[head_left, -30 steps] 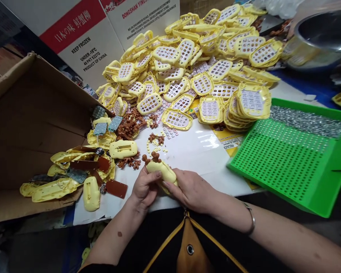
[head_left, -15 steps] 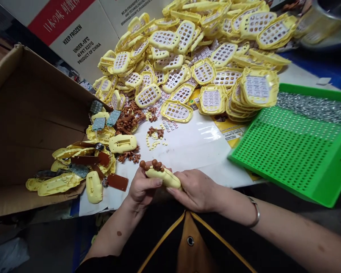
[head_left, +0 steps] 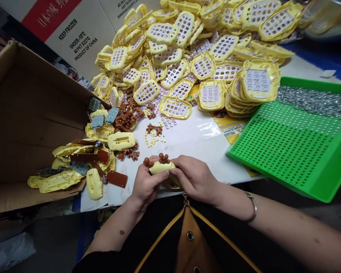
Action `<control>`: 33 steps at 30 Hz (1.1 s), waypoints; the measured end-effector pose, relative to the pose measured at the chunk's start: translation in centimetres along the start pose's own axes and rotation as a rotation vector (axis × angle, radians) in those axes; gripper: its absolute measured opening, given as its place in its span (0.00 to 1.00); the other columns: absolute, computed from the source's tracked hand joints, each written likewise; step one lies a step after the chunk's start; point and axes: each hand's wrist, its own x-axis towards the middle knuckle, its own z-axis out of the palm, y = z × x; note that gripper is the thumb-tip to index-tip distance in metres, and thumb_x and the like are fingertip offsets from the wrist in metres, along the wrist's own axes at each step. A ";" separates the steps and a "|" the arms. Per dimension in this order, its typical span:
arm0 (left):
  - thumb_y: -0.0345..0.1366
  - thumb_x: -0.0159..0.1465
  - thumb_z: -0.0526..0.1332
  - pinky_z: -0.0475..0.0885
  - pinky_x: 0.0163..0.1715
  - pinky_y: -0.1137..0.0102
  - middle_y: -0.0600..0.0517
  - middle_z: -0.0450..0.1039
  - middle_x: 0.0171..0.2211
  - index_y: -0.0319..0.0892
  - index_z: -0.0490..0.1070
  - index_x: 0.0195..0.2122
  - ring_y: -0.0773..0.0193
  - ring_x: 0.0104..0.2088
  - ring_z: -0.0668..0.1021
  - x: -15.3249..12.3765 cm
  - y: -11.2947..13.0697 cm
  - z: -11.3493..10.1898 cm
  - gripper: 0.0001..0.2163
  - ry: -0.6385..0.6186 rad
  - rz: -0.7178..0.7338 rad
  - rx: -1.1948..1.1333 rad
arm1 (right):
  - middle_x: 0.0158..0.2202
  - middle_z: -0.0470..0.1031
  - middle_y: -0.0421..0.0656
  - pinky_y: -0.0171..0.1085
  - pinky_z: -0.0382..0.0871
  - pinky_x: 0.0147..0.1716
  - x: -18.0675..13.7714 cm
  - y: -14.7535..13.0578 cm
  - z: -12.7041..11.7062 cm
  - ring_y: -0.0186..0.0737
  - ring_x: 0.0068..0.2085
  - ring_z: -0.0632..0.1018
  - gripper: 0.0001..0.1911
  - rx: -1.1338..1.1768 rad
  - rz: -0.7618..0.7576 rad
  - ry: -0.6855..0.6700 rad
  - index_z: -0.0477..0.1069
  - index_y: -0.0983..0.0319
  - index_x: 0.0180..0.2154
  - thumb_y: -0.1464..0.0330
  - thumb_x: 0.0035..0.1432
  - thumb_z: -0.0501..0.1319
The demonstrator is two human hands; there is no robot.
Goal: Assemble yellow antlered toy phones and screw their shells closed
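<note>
Between both hands, near the table's front edge, is a yellow toy phone casing [head_left: 160,167] with brown knobbed antlers [head_left: 164,158] sticking up from its far side. My left hand [head_left: 146,182] is closed round its left end, thumb along the near side. My right hand [head_left: 197,179] grips the right end with thumb and bent fingers, a metal bangle on that wrist. The palms and fingers hide much of the casing. Just beyond lie loose brown antler pieces [head_left: 128,153] and a yellow back shell [head_left: 121,141] with a slot in it.
Yellow casings with white keypads [head_left: 175,75] are heaped at the back. A green perforated tray [head_left: 284,151] holding many screws stands at the right. On the left, an open cardboard box [head_left: 39,125] lies on its side behind shells, circuit boards and a brown board [head_left: 117,179].
My hands have turned the casing, so its long side looks shorter and more level. The right hand has moved up and closer to the left. The whole view has shifted slightly.
</note>
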 end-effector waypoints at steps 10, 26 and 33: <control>0.37 0.53 0.68 0.70 0.37 0.69 0.50 0.78 0.35 0.39 0.75 0.38 0.60 0.36 0.77 -0.9 2.2 -0.7 0.12 -0.053 0.172 0.714 | 0.47 0.70 0.51 0.46 0.71 0.46 0.0 0.5 -2.3 0.47 0.47 0.73 0.31 0.146 0.028 0.111 0.59 0.59 0.57 0.57 0.56 0.64; 0.39 0.59 0.62 0.71 0.43 0.64 0.50 0.78 0.43 0.44 0.70 0.48 0.58 0.43 0.78 -0.4 1.5 -0.1 0.16 -0.174 0.369 1.210 | 0.37 0.72 0.45 0.39 0.72 0.33 -0.9 2.5 -2.8 0.40 0.37 0.75 0.19 0.108 0.094 0.191 0.68 0.60 0.49 0.63 0.56 0.65; 0.27 0.59 0.54 0.73 0.39 0.65 0.48 0.79 0.39 0.40 0.72 0.46 0.58 0.38 0.79 -0.3 -0.2 0.7 0.15 -0.196 0.591 1.276 | 0.31 0.76 0.45 0.40 0.67 0.33 -0.5 1.4 -2.9 0.40 0.32 0.72 0.08 -0.323 -0.187 -0.041 0.70 0.65 0.41 0.67 0.61 0.59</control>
